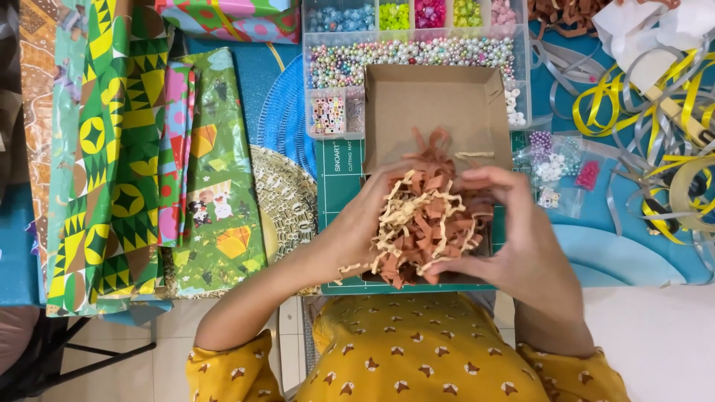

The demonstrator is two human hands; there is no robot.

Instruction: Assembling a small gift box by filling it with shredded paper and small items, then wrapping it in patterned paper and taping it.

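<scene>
At ten o'clock lie folded sheets of bright patterned wrapping paper (134, 149) in green, yellow and pink, spread over the blue-covered bench (246, 74). At twelve o'clock sits a clear plastic compartment box of coloured beads (410, 52), pearly ones filling its long middle tray. A dark green gridded cutting mat (339, 186) shows just below it. At two o'clock, a tangle of yellow and silver curling ribbon (648, 97) sprawls, with small clear bags of beads (558, 167) nearby at three o'clock.
</scene>
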